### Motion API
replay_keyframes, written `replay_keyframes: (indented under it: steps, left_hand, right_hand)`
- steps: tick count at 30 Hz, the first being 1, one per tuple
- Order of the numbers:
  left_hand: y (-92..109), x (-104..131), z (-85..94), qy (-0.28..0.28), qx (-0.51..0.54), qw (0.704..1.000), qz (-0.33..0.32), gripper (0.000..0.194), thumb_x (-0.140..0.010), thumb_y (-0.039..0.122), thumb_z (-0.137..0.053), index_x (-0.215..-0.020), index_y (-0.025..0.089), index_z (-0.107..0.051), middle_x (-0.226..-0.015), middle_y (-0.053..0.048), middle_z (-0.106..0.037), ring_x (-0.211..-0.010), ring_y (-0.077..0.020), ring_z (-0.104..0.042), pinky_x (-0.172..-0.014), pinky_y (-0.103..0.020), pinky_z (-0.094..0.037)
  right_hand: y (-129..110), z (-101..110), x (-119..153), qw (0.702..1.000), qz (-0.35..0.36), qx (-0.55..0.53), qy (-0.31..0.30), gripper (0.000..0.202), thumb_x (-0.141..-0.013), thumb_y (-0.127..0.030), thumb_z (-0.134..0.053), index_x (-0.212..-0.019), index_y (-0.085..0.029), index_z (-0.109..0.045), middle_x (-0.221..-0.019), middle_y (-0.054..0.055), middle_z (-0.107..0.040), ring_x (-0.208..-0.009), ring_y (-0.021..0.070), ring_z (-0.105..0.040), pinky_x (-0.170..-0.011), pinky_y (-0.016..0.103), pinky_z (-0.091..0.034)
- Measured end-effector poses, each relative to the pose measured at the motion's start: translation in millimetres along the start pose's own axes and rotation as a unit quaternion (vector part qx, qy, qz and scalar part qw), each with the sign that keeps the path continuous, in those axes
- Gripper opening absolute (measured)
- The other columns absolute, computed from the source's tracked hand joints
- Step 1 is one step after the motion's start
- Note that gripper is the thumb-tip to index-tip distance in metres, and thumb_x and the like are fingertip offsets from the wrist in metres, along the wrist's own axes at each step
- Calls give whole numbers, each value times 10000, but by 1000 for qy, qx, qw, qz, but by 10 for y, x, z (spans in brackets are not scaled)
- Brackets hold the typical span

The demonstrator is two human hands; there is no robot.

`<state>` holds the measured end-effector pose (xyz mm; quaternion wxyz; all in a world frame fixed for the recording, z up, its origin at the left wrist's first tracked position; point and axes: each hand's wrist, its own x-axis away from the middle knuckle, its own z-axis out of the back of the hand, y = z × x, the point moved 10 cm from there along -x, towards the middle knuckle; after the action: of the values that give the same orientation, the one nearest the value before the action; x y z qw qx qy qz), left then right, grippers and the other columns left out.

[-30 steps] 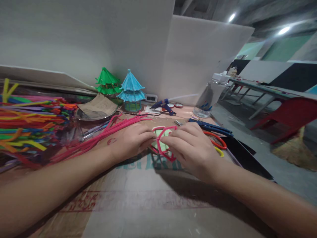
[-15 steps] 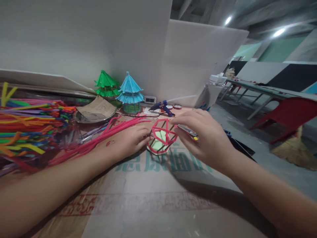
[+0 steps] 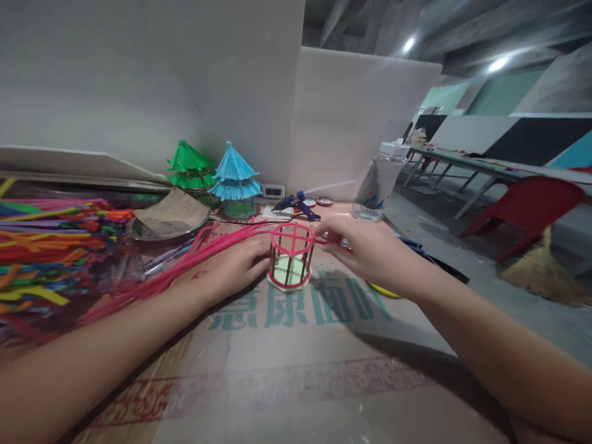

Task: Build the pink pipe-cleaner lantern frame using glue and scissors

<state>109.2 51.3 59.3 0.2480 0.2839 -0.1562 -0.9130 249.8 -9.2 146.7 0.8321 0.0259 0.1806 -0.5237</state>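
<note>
White partition panels (image 3: 185,80) stand behind the surface (image 3: 296,370), a second panel (image 3: 361,117) stepping out to the right; grey concrete floor (image 3: 462,259) right of it; red plastic chair (image 3: 531,206) near a long table (image 3: 485,166) on metal legs; far wall (image 3: 518,126) banded green, white and black; two ceiling lights (image 3: 497,63) lit on bare concrete overhead.
</note>
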Motion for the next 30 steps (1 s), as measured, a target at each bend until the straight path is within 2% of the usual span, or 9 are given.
replay_keyframes:
  steps: [4, 11, 17, 23, 30]
  left_hand:
    - [-39, 3, -24, -8, -10, 1000, 7, 284, -1018, 265, -493, -1163, 207, -731, -1228, -86, -738, -1210, -251, -659, -1103, -419, -503]
    - [-47, 1, -25, -13, -14, 1000, 17, 270, -1002, 251, -493, -1096, 187, -737, -1172, -101, -747, -1176, -259, -673, -1080, -428, -519]
    - [-30, 5, -13, 2, -8, 1000, -6, 290, -998, 254, -503, -1160, 209, -739, -1222, -94, -746, -1186, -260, -676, -1090, -438, -525]
    - [34, 18, 47, 25, -26, 999, -39, 311, -1019, 271, -475, -1178, 199, -732, -1283, -104, -731, -1230, -253, -672, -1097, -410, -535]
    - [49, 73, 64, 38, -60, 996, -59, 283, -1037, 276, -494, -1187, 209, -725, -1351, -93, -707, -1238, -244, -672, -1101, -387, -535]
  right_hand:
    - [87, 27, -21, 1000, -30, 7, 2, 154, -946, -133, -604, -927, -206, -739, -901, 32, -763, -804, 179, -657, -675, 269, -386]
    - [151, -6, -44, 1000, -21, 16, 13, 132, -931, -135, -619, -960, -205, -727, -911, 28, -761, -795, 170, -636, -676, 261, -369]
    - [133, 12, -27, 1000, -7, -1, 19, 117, -929, -141, -609, -894, -209, -697, -881, 15, -740, -788, 160, -623, -676, 259, -352]
    - [62, -11, 9, 1000, 3, 2, -23, 132, -938, -150, -570, -834, -204, -630, -807, 5, -677, -724, 147, -571, -632, 263, -316]
    - [-26, 16, 48, 998, 32, -25, -54, 134, -947, -151, -559, -840, -208, -614, -856, 17, -675, -775, 159, -571, -670, 273, -341]
